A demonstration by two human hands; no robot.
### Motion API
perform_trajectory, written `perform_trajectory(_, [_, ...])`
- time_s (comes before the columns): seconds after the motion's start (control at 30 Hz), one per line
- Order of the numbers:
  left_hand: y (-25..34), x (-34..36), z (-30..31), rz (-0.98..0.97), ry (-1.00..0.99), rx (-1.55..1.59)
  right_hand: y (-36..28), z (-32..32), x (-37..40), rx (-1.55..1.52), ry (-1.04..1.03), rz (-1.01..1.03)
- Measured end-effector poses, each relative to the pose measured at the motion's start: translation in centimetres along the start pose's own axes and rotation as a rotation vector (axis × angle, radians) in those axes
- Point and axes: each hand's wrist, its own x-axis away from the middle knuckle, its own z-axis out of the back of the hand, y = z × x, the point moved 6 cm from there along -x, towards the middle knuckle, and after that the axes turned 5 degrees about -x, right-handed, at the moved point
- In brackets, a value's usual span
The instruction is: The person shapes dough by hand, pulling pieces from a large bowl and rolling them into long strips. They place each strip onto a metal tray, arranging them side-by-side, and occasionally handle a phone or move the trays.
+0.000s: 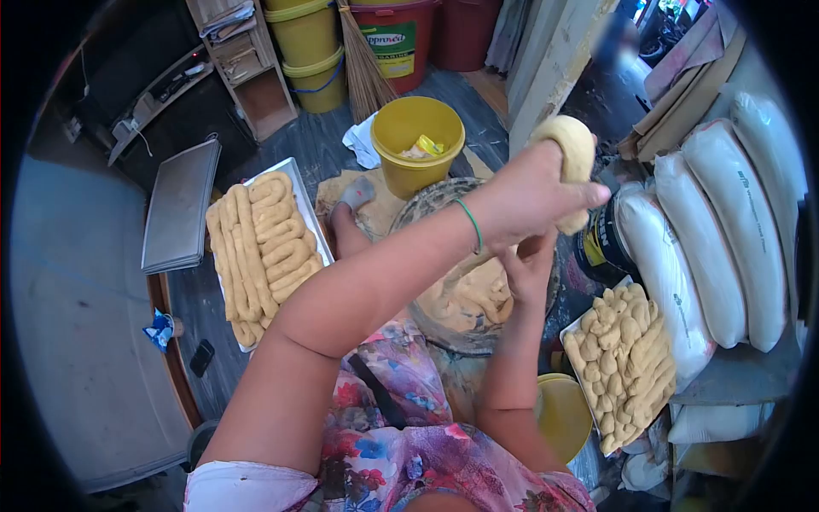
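Dark floor (320,136) | red bucket (424,43) reads "Approved" | left grip (539,189) holds dough (577,152)

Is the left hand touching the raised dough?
Touching. The head view shows the left hand gripping the raised dough, its thumb lying across it, with dough showing above and below the thumb.

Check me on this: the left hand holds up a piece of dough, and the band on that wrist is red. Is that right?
Not quite: the band on that wrist is green, not red, as the head view shows. The left hand does hold up a piece of dough.
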Motion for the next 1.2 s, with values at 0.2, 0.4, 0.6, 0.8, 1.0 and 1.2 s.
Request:
perform_trajectory(0.2, [7.0, 1.5, 5.8, -0.222, 0.293, 0.249, 14.4, 0.2, 5.6, 0.503, -0.007, -0.177])
perform_trajectory(0.4, [-2.6, 4.4, 12.1, 0.01, 0.414, 0.524, 26.0, 6.1, 11.5, 0.03, 0.066, -0.812])
perform_trajectory(0.6, [-16.5, 11.3, 3.3, 0.66, -0.14, 0.427, 11.1, 2.2, 1.4, -0.448, -0.184, -0.584])
perform_trajectory(0.8, [-15.0, 10.5, -0.5, 0.566, -0.445, 0.362, 0.2, 0.2, -0.6, 0.071, -0.499, -0.533])
perform_trajectory(1.0, [-8.7, 5.3, 0.6, 0.199, -0.186, 0.825, 1.3, 2.6, 1.7, 0.173, -0.214, -0.377])
perform_trajectory(1.2, [-1.3, 4.0, 6.7, -0.205, 0.053, 0.99, 22.6, 10.3, 13.6, 0.928, -0.365, -0.381])
